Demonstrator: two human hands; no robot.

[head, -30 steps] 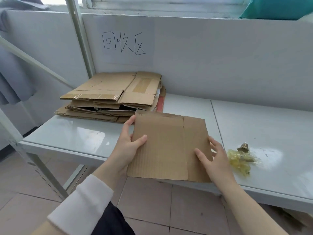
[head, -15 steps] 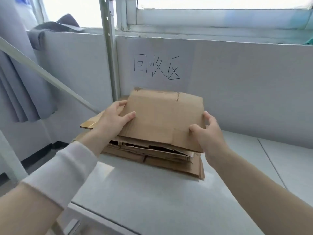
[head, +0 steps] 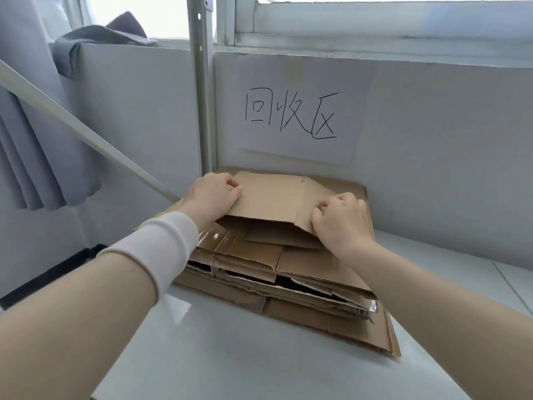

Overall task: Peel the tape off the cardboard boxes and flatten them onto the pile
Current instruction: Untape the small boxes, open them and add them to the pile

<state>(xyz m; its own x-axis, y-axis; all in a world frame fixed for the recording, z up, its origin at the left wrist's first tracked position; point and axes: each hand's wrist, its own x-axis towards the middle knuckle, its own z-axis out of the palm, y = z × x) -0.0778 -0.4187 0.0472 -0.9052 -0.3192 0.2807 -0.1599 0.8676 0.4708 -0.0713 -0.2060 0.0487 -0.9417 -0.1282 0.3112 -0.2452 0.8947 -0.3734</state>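
Note:
A flattened brown cardboard box lies on top of the pile of flattened boxes at the back of the white table. My left hand grips its left edge with curled fingers. Its right front corner is held by my right hand, fingers bent over the edge. The box's front edge is lifted slightly off the pile. No tape shows on this box.
A grey partition wall carries a paper sign with handwritten characters right behind the pile. A metal shelf post and a slanted brace stand at the left. The white table stretches toward me and to the right.
Both hands carried the flattened box from the table's front edge up and over to the pile, and it now rests on top. My view moved closer to the pile.

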